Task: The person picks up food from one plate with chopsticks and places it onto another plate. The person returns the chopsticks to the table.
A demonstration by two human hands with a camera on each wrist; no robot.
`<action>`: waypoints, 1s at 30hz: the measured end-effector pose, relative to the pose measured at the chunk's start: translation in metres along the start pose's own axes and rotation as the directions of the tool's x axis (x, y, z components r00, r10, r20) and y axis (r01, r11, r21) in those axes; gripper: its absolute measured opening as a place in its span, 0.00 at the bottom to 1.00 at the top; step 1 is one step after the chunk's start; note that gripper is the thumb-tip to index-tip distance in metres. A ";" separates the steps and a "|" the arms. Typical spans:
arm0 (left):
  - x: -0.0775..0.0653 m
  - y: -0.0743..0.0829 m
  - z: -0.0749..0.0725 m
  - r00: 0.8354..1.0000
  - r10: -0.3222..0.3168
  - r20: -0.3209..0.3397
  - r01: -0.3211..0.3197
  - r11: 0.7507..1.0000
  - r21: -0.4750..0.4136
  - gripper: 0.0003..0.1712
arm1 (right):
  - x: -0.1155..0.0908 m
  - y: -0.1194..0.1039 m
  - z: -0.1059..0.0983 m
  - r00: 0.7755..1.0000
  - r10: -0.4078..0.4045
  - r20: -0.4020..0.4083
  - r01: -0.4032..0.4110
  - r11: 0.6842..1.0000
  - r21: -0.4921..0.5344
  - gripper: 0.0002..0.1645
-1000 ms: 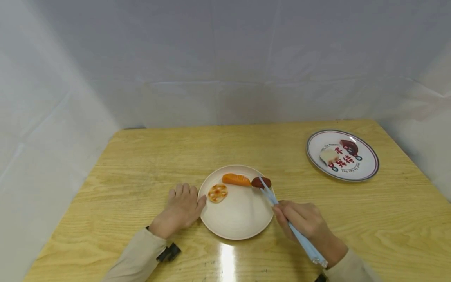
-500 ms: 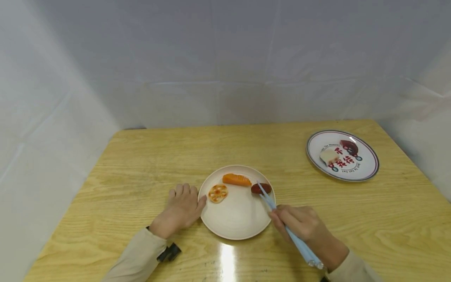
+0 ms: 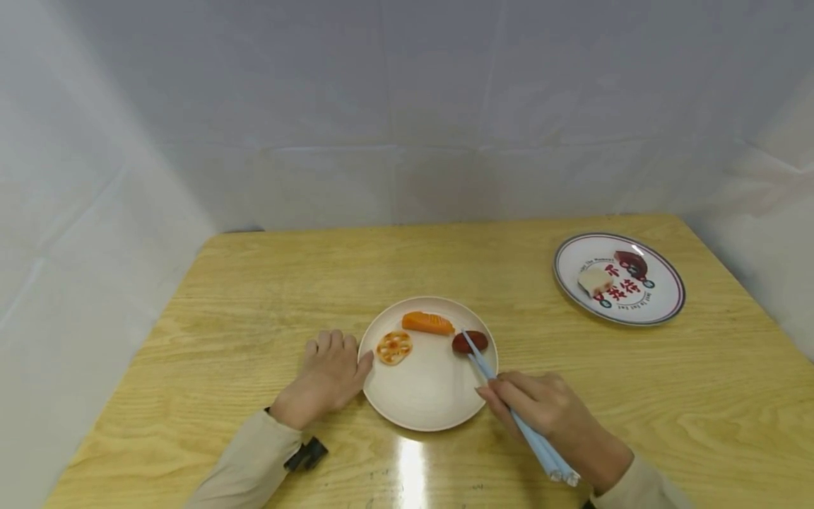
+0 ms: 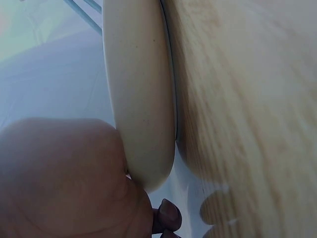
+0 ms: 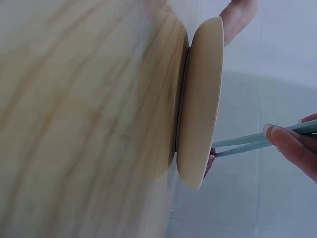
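Observation:
A cream plate holds a small reddish-brown sausage, an orange striped food piece and a lotus root slice. My right hand grips a pair of light blue chopsticks at the plate's right side. Their tips lie over and beside the sausage, one on its top and one at its near edge; whether they pinch it I cannot tell. In the right wrist view the chopsticks meet the sausage at the rim. My left hand rests beside the plate, thumb touching its left rim.
A white plate with a dark rim, printed lettering and red print stands at the back right; a pale food piece lies on it. The wooden table ends at pale sheeting behind and at both sides.
My right hand and the chopsticks have shifted slightly nearer, and the sausage has moved nearer on the plate, away from the orange piece's end. My left hand has stayed in place.

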State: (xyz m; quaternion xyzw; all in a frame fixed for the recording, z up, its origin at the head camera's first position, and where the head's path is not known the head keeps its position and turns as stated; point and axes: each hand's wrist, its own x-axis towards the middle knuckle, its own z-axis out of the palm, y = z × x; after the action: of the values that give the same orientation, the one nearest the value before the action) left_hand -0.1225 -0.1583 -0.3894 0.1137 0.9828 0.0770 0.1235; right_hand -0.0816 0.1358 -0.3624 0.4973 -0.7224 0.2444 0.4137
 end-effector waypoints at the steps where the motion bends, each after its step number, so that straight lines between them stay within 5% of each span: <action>1: 0.000 0.000 0.000 1.000 -0.001 0.001 0.001 1.000 0.001 0.20 | 0.000 0.000 -0.001 1.000 -0.002 0.002 0.002 1.000 -0.002 0.21; 30: 0.000 -0.001 -0.001 1.000 -0.002 0.008 0.002 1.000 -0.012 0.20 | 0.006 -0.012 -0.014 0.999 0.000 -0.038 0.001 0.999 0.040 0.21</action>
State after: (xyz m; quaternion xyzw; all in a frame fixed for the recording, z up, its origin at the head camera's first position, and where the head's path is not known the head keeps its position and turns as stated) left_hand -0.1228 -0.1591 -0.3884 0.1124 0.9819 0.0824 0.1280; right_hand -0.0666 0.1389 -0.3509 0.5010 -0.7093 0.2679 0.4173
